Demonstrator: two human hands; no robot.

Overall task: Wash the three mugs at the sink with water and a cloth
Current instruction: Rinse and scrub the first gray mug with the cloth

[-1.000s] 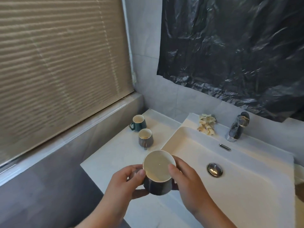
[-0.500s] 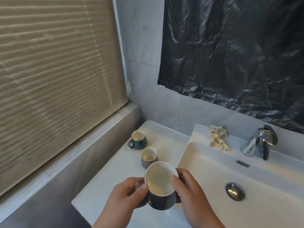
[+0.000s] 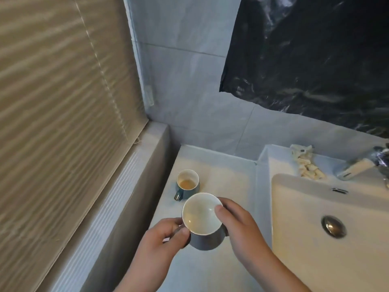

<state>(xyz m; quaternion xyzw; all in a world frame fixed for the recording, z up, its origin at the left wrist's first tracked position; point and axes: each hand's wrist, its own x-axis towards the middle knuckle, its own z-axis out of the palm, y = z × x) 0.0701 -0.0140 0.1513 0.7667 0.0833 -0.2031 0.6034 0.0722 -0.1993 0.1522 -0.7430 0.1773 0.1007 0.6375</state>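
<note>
Now we hold the grey mug (image 3: 200, 217) over the tabletop (image 3: 229, 171), just left of the sink (image 3: 305, 218): our left grip (image 3: 163, 243) pinches the side away from the sink, and our right grip (image 3: 240, 225) curls round its wall, thumb on the rim. A teal mug (image 3: 188, 185) with brown dregs stands left of the sink too, and the cloth (image 3: 306, 165) lies on the sink's back ledge.

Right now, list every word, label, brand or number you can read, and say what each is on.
None can be read. The held mug, the mug on the counter, the faucet and the black plastic sheet show no lettering; any tiny marks are lost to blur.
</note>
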